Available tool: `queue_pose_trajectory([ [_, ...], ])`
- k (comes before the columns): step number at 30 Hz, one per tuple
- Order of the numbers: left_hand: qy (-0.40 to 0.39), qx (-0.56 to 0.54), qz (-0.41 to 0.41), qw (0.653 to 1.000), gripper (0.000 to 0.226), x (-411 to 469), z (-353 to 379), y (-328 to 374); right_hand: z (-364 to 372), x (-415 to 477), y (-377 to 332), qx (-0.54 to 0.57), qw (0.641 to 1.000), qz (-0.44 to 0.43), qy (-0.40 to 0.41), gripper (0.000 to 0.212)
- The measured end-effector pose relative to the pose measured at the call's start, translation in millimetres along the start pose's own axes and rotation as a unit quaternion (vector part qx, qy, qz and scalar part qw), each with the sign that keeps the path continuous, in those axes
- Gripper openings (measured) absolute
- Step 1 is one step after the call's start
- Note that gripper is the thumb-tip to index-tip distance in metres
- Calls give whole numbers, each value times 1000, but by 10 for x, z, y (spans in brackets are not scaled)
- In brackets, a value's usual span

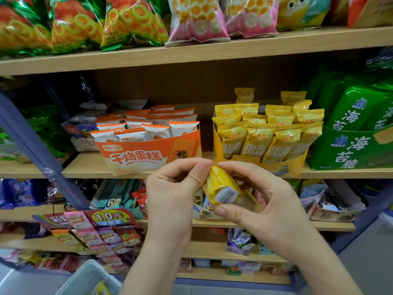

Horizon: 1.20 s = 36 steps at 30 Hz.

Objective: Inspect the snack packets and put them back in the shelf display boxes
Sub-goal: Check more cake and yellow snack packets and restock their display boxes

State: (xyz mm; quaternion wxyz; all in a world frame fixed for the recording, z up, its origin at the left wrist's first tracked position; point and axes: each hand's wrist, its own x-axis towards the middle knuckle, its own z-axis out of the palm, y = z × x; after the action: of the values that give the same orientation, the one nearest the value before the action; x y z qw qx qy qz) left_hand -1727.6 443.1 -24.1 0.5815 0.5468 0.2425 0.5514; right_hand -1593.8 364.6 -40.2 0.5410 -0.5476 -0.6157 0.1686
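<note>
A small yellow snack packet (223,186) is held in front of the shelves between both hands. My left hand (172,194) pinches its upper end between thumb and forefinger. My right hand (270,203) grips it from the right, thumb under its lower end. Just behind, on the middle shelf, stands a yellow display box (282,169) full of matching yellow packets (257,141). To its left sits an orange display box (136,158) with white-and-orange cake packets (157,128).
A green seaweed snack box (348,154) stands right of the yellow box. Large snack bags (131,20) fill the top shelf. Lower shelves carry mixed small snacks and a 1.0 price tag (108,216). A white basket (89,279) sits at bottom left.
</note>
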Motion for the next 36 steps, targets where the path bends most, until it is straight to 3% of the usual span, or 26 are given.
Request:
queue_pose_trajectory([
  [3, 3, 0, 5, 1000, 15, 31, -33, 9, 2, -7, 22, 9, 1000, 25, -11, 50],
  [5, -42, 15, 26, 999, 12, 34, -66, 14, 21, 1, 15, 21, 999, 26, 4, 45],
  [9, -144, 65, 54, 986, 33, -23, -93, 46, 28, 8, 12, 28, 998, 34, 43, 39],
  [20, -87, 174, 178, 965, 23, -28, -88, -128, 34, -11, 21, 8, 997, 45, 59, 35],
  [26, -185, 193, 180, 947, 41, -70, -46, -171, -15, 0, -29, 59, 992, 79, 80, 32],
  [34, -100, 148, 195, 964, 21, -88, -14, -258, -72, -7, -45, 69, 993, 95, 14, 29],
  [36, -62, 112, 170, 977, 20, -81, -4, -275, -116, -15, -13, 72, 991, 110, -20, 38],
])
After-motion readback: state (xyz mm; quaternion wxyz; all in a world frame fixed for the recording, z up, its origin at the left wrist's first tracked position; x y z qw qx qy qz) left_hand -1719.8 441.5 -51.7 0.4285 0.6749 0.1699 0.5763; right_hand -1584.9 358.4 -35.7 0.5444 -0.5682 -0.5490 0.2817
